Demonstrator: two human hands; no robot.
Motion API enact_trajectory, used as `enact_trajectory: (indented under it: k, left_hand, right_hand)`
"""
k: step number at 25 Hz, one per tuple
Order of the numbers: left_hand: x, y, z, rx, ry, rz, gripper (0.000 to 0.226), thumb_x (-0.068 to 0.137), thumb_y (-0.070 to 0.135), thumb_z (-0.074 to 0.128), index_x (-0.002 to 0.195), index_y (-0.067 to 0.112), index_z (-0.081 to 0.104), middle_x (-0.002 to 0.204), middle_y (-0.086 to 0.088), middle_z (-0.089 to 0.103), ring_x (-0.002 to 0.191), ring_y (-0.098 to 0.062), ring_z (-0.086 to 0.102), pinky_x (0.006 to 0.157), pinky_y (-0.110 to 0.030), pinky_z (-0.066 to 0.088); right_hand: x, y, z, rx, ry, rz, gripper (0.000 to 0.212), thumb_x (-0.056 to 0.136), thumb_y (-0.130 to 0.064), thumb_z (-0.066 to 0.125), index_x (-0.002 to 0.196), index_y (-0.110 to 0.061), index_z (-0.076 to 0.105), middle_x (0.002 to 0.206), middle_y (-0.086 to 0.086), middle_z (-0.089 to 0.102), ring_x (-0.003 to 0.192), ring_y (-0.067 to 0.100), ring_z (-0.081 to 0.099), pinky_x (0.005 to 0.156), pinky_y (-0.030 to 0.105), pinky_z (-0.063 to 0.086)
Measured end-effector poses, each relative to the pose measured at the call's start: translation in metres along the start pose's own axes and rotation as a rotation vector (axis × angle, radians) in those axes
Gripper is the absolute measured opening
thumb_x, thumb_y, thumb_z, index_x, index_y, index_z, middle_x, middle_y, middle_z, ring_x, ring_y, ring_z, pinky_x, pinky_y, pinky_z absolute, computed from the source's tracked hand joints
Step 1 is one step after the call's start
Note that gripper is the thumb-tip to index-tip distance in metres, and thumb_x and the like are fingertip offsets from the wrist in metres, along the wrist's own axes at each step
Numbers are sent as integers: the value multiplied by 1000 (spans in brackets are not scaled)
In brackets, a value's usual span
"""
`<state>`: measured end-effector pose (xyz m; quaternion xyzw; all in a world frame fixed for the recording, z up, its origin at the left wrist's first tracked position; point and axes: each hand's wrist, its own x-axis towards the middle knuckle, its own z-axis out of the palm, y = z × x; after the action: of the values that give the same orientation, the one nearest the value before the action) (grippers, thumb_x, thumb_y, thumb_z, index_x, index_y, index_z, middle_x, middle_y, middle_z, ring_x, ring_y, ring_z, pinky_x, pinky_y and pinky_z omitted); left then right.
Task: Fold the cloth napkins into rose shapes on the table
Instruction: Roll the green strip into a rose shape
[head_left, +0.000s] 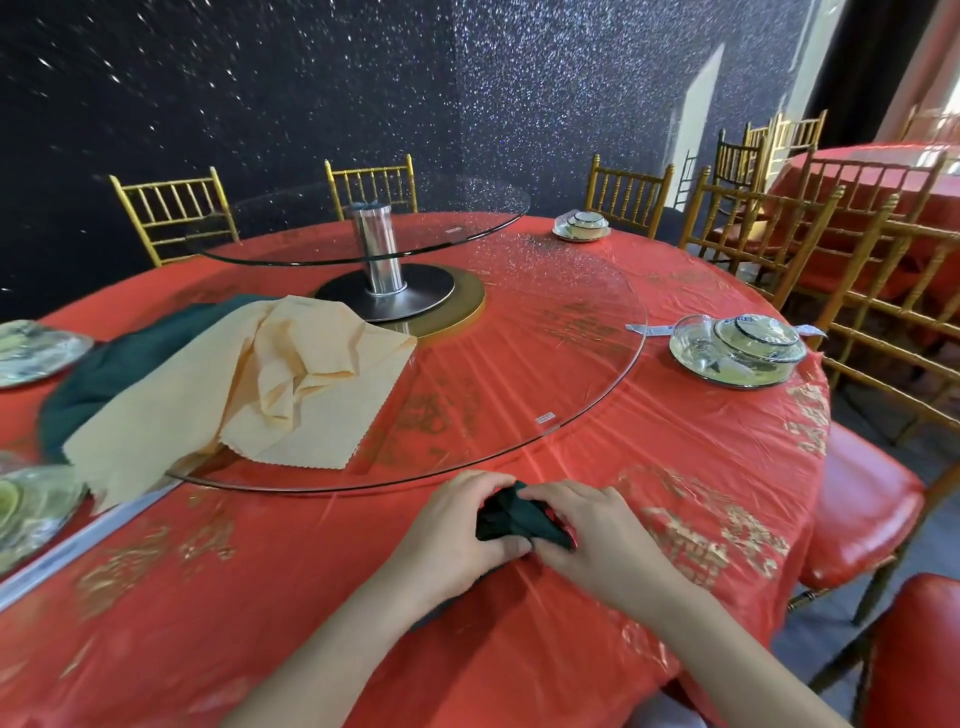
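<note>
2 bare forearms reach in from the near edge and meet over the red tablecloth (260, 597). The left hand (457, 525) and the right hand (587, 530) are close together, both curled round a bunched dark green napkin (511, 519) that sits on the cloth between them. The left hand's fingers wrap its left side, with the fingertips tucked under the near edge. The right hand grips its right side from above. The napkin is a tight, crumpled bundle at the near middle of the table, just short of the rim of the glass turntable (519, 374).

On the left part of that turntable lies a loose peach napkin (249, 389), rumpled and partly hanging over the glass edge, with a dark green cloth (130, 364) spread beneath it and to its left. At the centre a metal post (379, 249) carries a smaller upper glass disc (363, 223).

To the right, just beside the turntable, stands a wrapped dish set (737, 348); a second wrapped set (581, 226) sits at the far right edge. 2 plates (31, 353) show at the left edge. Gold chairs (171, 208) ring the table, and a red seat cushion (862, 519) is at the near right.
</note>
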<state>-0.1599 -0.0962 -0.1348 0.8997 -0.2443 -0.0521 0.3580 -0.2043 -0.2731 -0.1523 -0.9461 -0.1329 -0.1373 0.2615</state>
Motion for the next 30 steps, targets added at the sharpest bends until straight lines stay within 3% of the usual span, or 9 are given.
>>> enact_trajectory:
  k: [5, 8, 10, 15, 18, 20, 23, 26, 30]
  left_hand:
    - [-2, -3, 1, -61, 62, 36, 43, 79, 25, 74, 118, 31, 56, 108, 19, 50, 104, -3, 50, 88, -11, 36]
    - [0, -4, 2, -115, 64, 19, 41, 78, 22, 75, 111, 36, 54, 105, 19, 50, 99, -2, 49, 82, -5, 34]
    - [1, -5, 2, -145, 60, 19, 41, 76, 21, 77, 109, 35, 56, 105, 18, 52, 97, -2, 51, 83, -8, 36]
    - [0, -7, 2, -139, 64, 0, 37, 75, 27, 78, 105, 37, 60, 107, 20, 54, 96, 7, 50, 78, -1, 35]
    - [4, -9, -2, -201, 40, -19, 36, 75, 26, 78, 100, 40, 57, 109, 18, 58, 99, 1, 52, 81, -7, 37]
    - [5, -8, -5, -216, 3, -21, 34, 77, 23, 77, 95, 42, 54, 104, 24, 56, 95, 7, 49, 78, -5, 36]
    - [7, -8, -6, -192, -28, -18, 31, 81, 22, 73, 94, 43, 53, 101, 25, 56, 93, 11, 47, 77, -3, 36]
    - [11, -10, -5, -179, -38, -28, 25, 81, 25, 72, 99, 35, 57, 109, 14, 59, 98, 3, 51, 80, -8, 37]
    - [15, -7, -4, -194, -27, -62, 22, 80, 21, 70, 95, 32, 58, 98, 15, 60, 84, 8, 54, 70, -6, 40]
  right_hand:
    - [10, 3, -12, 152, 76, 32, 22, 84, -30, 53, 96, -20, 69, 96, -15, 56, 83, 8, 58, 75, 32, 49]
    - [13, -4, -18, 103, 10, -10, 40, 81, -27, 60, 121, -34, 55, 107, -25, 49, 96, 2, 52, 82, 27, 45]
    - [12, -6, -17, 19, -42, -115, 52, 80, -24, 61, 127, -40, 46, 120, -20, 49, 105, 3, 53, 84, 26, 45]
    - [7, -2, -8, -9, 142, -151, 18, 70, -16, 63, 87, -21, 67, 89, -10, 66, 79, 12, 63, 67, 36, 55]
    - [2, -2, 1, -214, 137, -246, 25, 66, -24, 78, 87, -15, 67, 91, -5, 66, 77, 16, 64, 64, 33, 56]
    - [5, 0, 2, -236, 164, -239, 32, 63, -28, 84, 87, -14, 69, 88, -4, 66, 74, 15, 64, 63, 28, 55]
    - [14, 0, 3, -230, 173, -246, 21, 63, -28, 79, 78, -16, 70, 79, -5, 63, 65, 15, 61, 57, 27, 53]
    - [24, 0, 3, -292, 82, -238, 8, 69, -24, 73, 68, -17, 69, 73, -3, 60, 60, 18, 58, 53, 31, 52]
    - [30, -1, 0, -386, 93, -211, 23, 78, -22, 51, 62, -17, 66, 65, -2, 59, 52, 19, 58, 43, 25, 44]
